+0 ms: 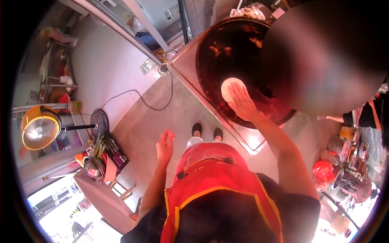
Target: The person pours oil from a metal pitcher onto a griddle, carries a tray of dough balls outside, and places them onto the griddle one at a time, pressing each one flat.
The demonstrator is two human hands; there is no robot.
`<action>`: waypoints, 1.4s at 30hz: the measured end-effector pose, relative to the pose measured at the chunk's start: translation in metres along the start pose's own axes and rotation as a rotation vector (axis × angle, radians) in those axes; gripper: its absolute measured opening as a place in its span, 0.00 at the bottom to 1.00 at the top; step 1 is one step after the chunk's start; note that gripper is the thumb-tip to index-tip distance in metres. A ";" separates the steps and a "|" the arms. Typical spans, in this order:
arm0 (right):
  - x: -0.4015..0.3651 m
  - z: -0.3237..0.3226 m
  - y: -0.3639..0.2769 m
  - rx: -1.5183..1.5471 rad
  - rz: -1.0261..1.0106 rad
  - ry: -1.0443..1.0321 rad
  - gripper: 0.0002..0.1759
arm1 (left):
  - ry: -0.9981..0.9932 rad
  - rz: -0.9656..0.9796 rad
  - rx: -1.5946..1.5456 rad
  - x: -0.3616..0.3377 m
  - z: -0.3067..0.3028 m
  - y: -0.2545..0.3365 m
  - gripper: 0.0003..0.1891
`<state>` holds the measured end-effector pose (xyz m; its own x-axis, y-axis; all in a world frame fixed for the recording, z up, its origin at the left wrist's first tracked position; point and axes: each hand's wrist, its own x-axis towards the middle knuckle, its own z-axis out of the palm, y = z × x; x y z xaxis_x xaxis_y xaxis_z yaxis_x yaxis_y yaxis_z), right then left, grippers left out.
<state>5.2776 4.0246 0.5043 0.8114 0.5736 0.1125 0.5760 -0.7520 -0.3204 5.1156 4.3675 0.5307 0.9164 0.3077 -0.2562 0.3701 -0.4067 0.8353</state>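
Observation:
My right hand (242, 102) lies palm down with stretched fingers on a pale, round, flat piece of dough (227, 90). Both are over the near left part of a large, round, dark pan (221, 67) with a reddish glow and a few orange-brown patches. Whether the dough rests on the pan's surface or is carried by the hand is hard to make out. My left hand (164, 146) is raised over the floor, away from the pan, with its fingers loosely bent and nothing visible in them.
The pan sits in a metal-topped stand (190, 77) whose corner points toward me. A yellow fan (40, 127) stands at left, near a black crate (115, 152). A cable (150, 107) crosses the floor. Another person's dark sleeve (366, 115) shows at right, beside a red bag (323, 173).

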 end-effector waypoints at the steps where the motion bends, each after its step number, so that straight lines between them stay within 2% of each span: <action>1: 0.004 0.003 0.000 0.002 -0.025 0.002 0.35 | 0.019 -0.010 -0.013 -0.004 0.000 -0.001 0.14; 6: 0.031 0.019 -0.012 0.040 -0.120 -0.047 0.34 | 0.091 -0.100 0.016 -0.039 -0.013 0.001 0.15; 11: 0.043 0.025 -0.016 0.048 -0.191 -0.010 0.33 | 0.205 -0.178 0.029 -0.090 -0.032 -0.038 0.14; 12: 0.044 0.022 -0.021 0.019 -0.130 -0.056 0.32 | 0.208 -0.194 -0.002 -0.099 -0.037 -0.045 0.13; 13: 0.043 0.027 -0.016 0.015 -0.156 -0.030 0.31 | 0.225 -0.212 -0.037 -0.109 -0.043 -0.052 0.13; 14: 0.042 0.029 -0.014 0.074 -0.251 0.110 0.29 | 0.268 -0.232 -0.077 -0.120 -0.051 -0.059 0.13; 15: 0.048 0.033 -0.015 0.450 -0.123 0.161 0.22 | 0.273 -0.272 -0.044 -0.130 -0.060 -0.061 0.13; 16: 0.060 0.005 -0.049 0.522 -0.028 0.125 0.14 | 0.297 -0.323 -0.012 -0.141 -0.070 -0.062 0.14; 17: 0.074 -0.010 -0.092 0.671 0.082 0.199 0.12 | 0.308 -0.355 -0.007 -0.153 -0.078 -0.071 0.14; 18: 0.082 -0.038 -0.135 0.268 0.149 -0.011 0.15 | 0.331 -0.392 -0.004 -0.164 -0.087 -0.084 0.15; 20: 0.078 0.010 -0.152 0.070 -0.092 0.229 0.24 | 0.433 -0.375 -0.093 -0.187 -0.107 -0.115 0.15; 21: 0.085 0.030 -0.182 0.337 -0.180 0.151 0.26 | 0.488 -0.356 -0.105 -0.201 -0.127 -0.126 0.16; 22: 0.084 0.040 -0.235 0.262 -0.242 0.112 0.26 | 0.520 -0.332 -0.114 -0.219 -0.150 -0.142 0.16; 23: 0.088 0.075 -0.270 0.340 -0.310 0.063 0.26 | 0.641 -0.348 -0.192 -0.238 -0.174 -0.164 0.16; 24: 0.081 0.095 -0.331 0.437 -0.275 -0.063 0.27 | 0.740 -0.347 -0.273 -0.257 -0.198 -0.188 0.16; 26: 0.071 0.151 -0.453 0.711 -0.424 -0.257 0.28 | 0.921 -0.333 -0.393 -0.299 -0.257 -0.240 0.16; 28: 0.049 0.192 -0.586 0.836 -0.458 -0.523 0.28 | 1.100 -0.337 -0.482 -0.352 -0.322 -0.288 0.15; 30: 0.038 0.194 -0.708 0.890 -0.519 -0.801 0.27 | 1.296 -0.306 -0.604 -0.395 -0.375 -0.310 0.15; 33: 0.011 0.202 -0.870 0.940 -0.662 -1.053 0.26 | 1.540 -0.268 -0.751 -0.474 -0.445 -0.352 0.15; 36: -0.012 0.214 -1.005 1.148 -0.571 -1.359 0.27 | 1.718 -0.263 -0.979 -0.543 -0.492 -0.381 0.15; 38: -0.027 0.231 -1.090 1.184 -0.558 -1.493 0.26 | 1.805 -0.232 -1.068 -0.576 -0.519 -0.403 0.16; 42: -0.062 0.304 -1.262 1.082 -0.684 -1.577 0.21 | 1.950 -0.084 -1.235 -0.615 -0.580 -0.449 0.16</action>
<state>4.4701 5.0362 0.6161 -0.5887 0.7983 -0.1266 -0.0790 -0.2128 -0.9739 4.2969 4.8592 0.5953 -0.5589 0.7670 -0.3153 -0.5435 -0.0517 0.8378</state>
